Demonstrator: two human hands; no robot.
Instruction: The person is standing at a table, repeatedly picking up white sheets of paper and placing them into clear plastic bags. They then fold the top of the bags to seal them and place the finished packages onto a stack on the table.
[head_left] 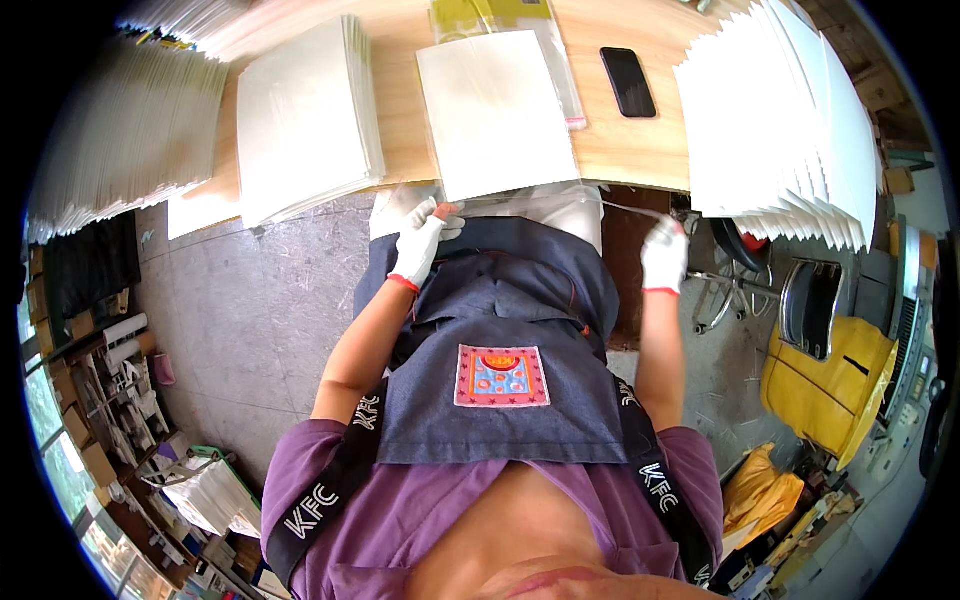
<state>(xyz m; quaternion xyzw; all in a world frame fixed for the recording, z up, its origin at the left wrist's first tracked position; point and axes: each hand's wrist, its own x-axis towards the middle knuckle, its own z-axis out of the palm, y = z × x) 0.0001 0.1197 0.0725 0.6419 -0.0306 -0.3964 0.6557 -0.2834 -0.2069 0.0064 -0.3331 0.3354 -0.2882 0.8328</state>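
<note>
A white sheet or board (500, 115) lies at the table's front edge, inside what looks like a clear plastic sleeve (535, 200) whose loose end hangs over my lap. My left hand (425, 238), in a white glove with bare fingertips, is closed in a pinch at the near left corner of that sleeve. Out to the right, my gloved right hand (665, 255) is closed on the end of a thin clear strip (630, 208). The strip stretches back toward the sleeve's near edge. Whether it is still joined there is hard to make out.
White stacks stand left of the sheet, a nearer one (300, 125) and a tall one (130, 130). On the right is a fanned white stack (765, 125). Beyond the sheet lie clear packs (560, 75) and a black phone (628, 82). A chair (808, 305) stands right.
</note>
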